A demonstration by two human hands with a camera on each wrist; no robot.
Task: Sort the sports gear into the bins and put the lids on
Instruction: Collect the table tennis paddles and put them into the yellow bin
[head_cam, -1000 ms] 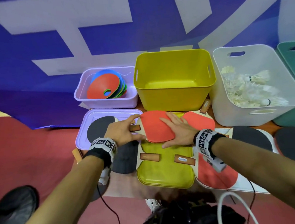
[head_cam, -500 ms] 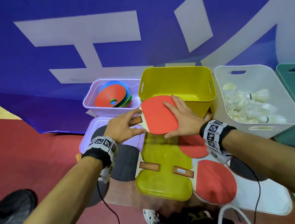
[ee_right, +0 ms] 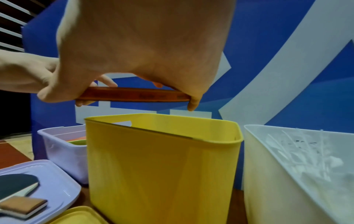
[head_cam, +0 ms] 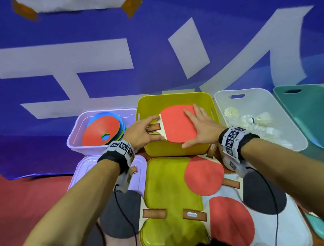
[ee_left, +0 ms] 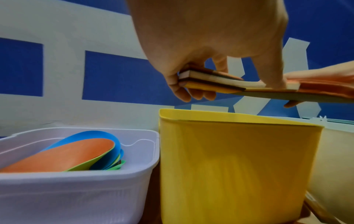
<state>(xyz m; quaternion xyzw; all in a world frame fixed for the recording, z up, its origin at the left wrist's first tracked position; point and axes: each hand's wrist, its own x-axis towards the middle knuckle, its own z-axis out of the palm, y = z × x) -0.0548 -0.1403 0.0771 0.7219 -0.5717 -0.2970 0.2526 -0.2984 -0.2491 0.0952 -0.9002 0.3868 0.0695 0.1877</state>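
The red table tennis paddle point(head_cam: 178, 123) is held flat in the air just above the open top of the yellow bin point(head_cam: 181, 150), inside its rim on all sides, with open room below it. The left hand point(head_cam: 140, 133) pinches the paddle's handle, fingers under and thumb on top. The right hand point(head_cam: 201, 129) holds the round blade, flat fingers on top and thumb curled at the near edge. Half a second ago the paddle was still at the bin's near wall; now it is over the middle. The lilac bin point(head_cam: 75, 144) with colored discs point(head_cam: 101, 131) touches the yellow bin on the left, and the white bin point(head_cam: 295, 136) of shuttlecocks point(head_cam: 260, 119) sits just beside it on the right. The left wrist view shows two handles stacked in the pinch, so two paddles; the head view shows only one. More paddles point(head_cam: 204, 175) lie on the yellow lid point(head_cam: 168, 181) near the person.
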